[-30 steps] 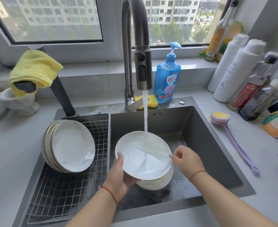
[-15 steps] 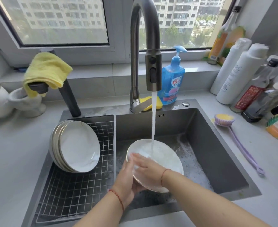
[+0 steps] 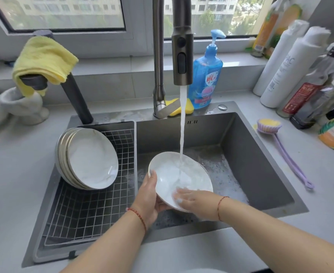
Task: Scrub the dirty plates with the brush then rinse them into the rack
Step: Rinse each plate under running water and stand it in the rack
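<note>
A white plate is tilted over the sink basin under the running water from the faucet. My left hand grips its left rim from below. My right hand lies flat on the plate's lower inner face, fingers spread, in the water. A second plate's edge shows just behind the held one. Several washed white plates lean stacked in the wire rack at the sink's left. The purple long-handled brush lies on the counter to the right of the sink.
Blue soap bottle and a yellow sponge stand behind the sink. Bottles crowd the right rear counter. A yellow cloth hangs on a dark post at the left. Suds cover the sink floor.
My right hand moved from the plate's right rim onto its inner face and slid down toward the near edge. The plate stays under the water stream.
</note>
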Action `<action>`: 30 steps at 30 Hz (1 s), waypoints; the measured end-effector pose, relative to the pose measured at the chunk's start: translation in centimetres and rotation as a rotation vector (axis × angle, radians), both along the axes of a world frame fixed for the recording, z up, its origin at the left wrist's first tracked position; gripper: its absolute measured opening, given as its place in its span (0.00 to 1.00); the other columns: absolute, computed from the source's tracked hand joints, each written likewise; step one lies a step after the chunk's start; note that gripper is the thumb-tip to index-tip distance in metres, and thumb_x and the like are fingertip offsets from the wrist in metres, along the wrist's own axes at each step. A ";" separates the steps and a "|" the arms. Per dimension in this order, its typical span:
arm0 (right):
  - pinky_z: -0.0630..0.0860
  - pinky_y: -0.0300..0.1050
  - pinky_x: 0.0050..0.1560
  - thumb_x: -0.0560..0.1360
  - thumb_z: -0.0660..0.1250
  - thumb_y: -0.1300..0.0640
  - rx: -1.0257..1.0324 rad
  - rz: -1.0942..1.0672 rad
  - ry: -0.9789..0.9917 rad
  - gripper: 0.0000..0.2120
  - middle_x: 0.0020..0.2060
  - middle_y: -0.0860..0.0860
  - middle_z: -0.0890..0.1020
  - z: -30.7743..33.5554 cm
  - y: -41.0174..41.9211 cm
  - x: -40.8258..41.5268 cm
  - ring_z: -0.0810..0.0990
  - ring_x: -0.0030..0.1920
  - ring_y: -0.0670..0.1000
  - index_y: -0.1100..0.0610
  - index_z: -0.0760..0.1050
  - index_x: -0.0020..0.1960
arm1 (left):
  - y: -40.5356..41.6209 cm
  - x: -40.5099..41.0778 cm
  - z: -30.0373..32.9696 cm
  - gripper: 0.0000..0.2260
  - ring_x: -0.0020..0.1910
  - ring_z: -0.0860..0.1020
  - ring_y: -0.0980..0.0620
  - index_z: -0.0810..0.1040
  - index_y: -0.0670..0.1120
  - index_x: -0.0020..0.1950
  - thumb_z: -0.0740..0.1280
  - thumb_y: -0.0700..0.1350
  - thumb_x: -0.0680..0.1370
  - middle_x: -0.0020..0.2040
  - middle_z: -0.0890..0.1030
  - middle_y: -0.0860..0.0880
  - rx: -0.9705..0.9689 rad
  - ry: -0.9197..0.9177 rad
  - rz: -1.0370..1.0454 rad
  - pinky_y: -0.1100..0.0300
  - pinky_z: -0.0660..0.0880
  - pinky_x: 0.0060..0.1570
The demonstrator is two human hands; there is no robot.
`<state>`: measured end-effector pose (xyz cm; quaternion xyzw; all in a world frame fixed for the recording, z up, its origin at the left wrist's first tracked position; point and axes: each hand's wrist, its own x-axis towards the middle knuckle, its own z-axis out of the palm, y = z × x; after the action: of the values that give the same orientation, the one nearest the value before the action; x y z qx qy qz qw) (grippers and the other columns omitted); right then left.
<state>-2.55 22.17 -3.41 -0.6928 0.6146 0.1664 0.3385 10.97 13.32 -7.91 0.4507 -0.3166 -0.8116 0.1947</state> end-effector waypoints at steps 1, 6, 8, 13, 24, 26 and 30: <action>0.52 0.47 0.75 0.80 0.50 0.69 -0.030 -0.090 -0.199 0.26 0.77 0.54 0.52 0.2 -0.3 0.7 0.49 0.77 0.51 0.60 0.52 0.77 | 0.3 -0.1 0.0 0.20 0.50 0.85 0.41 0.71 0.55 0.69 0.54 0.62 0.82 0.56 0.84 0.44 0.012 -0.004 0.005 0.44 0.82 0.43; 0.44 0.49 0.76 0.83 0.47 0.60 -0.193 -0.486 -0.548 0.22 0.76 0.50 0.59 0.4 -3.7 3.4 0.54 0.74 0.46 0.57 0.56 0.76 | 1.2 -0.6 0.6 0.27 0.55 0.84 0.44 0.73 0.51 0.70 0.51 0.66 0.80 0.58 0.84 0.43 0.054 0.031 -0.007 0.40 0.82 0.47; 0.44 0.56 0.75 0.84 0.45 0.57 -0.221 -0.394 -0.354 0.23 0.78 0.54 0.48 -0.6 -5.1 1.9 0.43 0.77 0.52 0.60 0.50 0.77 | 1.4 -0.7 1.0 0.29 0.57 0.83 0.43 0.74 0.51 0.69 0.51 0.68 0.79 0.60 0.83 0.44 0.062 0.061 -0.029 0.38 0.80 0.51; 0.41 0.58 0.75 0.81 0.44 0.44 -0.274 -0.426 0.022 0.26 0.77 0.48 0.41 -2.0 -5.1 -3.1 0.40 0.77 0.49 0.48 0.44 0.78 | 1.7 -1.0 1.5 0.26 0.56 0.83 0.40 0.73 0.51 0.70 0.53 0.65 0.80 0.58 0.84 0.43 0.086 0.056 0.005 0.41 0.82 0.45; 0.55 0.74 0.67 0.78 0.53 0.66 -0.135 -0.165 0.070 0.13 0.51 0.49 0.68 -1.9 2.5 -4.0 0.65 0.64 0.56 0.48 0.60 0.54 | 0.7 -1.8 1.8 0.20 0.53 0.83 0.39 0.72 0.53 0.68 0.56 0.62 0.82 0.57 0.83 0.43 -0.017 -0.099 0.080 0.44 0.82 0.38; 0.53 0.59 0.74 0.81 0.55 0.52 -0.222 -0.301 -0.155 0.09 0.59 0.41 0.69 -1.4 3.2 -2.8 0.62 0.68 0.45 0.46 0.65 0.61 | 0.5 -2.1 1.9 0.19 0.52 0.84 0.39 0.72 0.53 0.68 0.56 0.61 0.83 0.56 0.83 0.43 -0.027 -0.101 0.089 0.44 0.82 0.38; 0.55 0.37 0.72 0.77 0.65 0.51 -0.495 -0.374 -0.235 0.22 0.70 0.45 0.71 -1.2 2.8 -1.8 0.65 0.71 0.47 0.49 0.69 0.70 | 0.2 -2.9 2.4 0.19 0.51 0.84 0.38 0.72 0.51 0.68 0.56 0.60 0.83 0.56 0.84 0.40 -0.010 -0.093 0.095 0.40 0.82 0.43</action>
<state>-4.31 24.98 -4.56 -0.6435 0.7097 -0.1342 0.2535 8.10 13.56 -5.52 0.5016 -0.3077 -0.7779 0.2204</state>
